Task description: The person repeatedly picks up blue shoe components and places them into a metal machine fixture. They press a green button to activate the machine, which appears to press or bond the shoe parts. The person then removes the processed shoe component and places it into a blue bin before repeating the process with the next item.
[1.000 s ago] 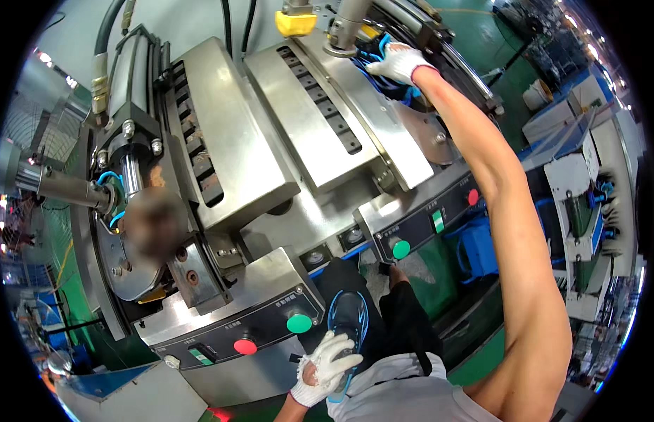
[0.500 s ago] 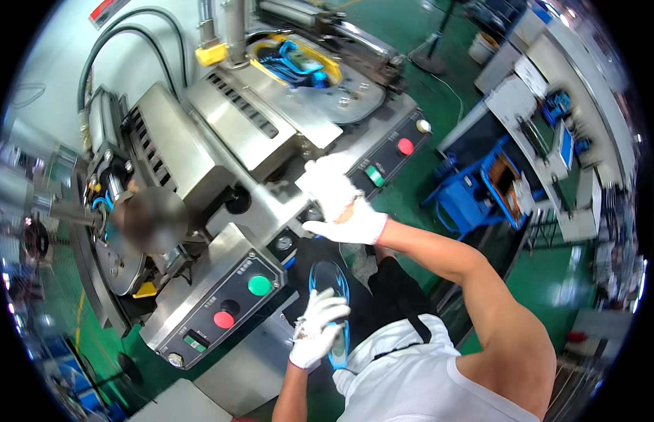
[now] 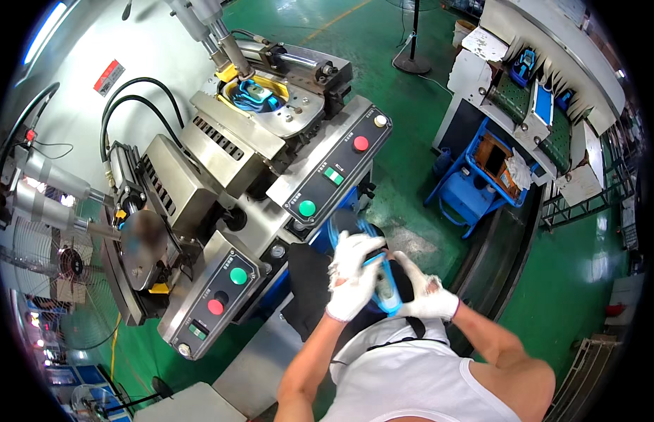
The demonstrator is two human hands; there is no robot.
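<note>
A blue-rimmed shoe (image 3: pixel 387 290) with a greyish inside lies above my lap, its far end smeared by motion. My left hand (image 3: pixel 355 273), in a white glove, is closed around its left side. On the other side, my gloved right hand (image 3: pixel 429 294) has its fingers and thumb spread apart. The thumb side comes close to the shoe's near end; whether it touches cannot be told. Beyond my hands, another blue shoe (image 3: pixel 255 95) sits in the yellow-rimmed mould (image 3: pixel 279 88) of a metal machine.
Two control panels with green and red buttons face me, one on the right (image 3: pixel 334 176) and one on the left (image 3: pixel 218 299). A blue cart (image 3: pixel 457 193) stands at right beside a conveyor (image 3: pixel 513 98) carrying blue shoes. A fan (image 3: pixel 60 271) is at far left.
My right hand has come back from the machine's front to the shoe. My left hand has moved right and up with the shoe. The view has shifted too.
</note>
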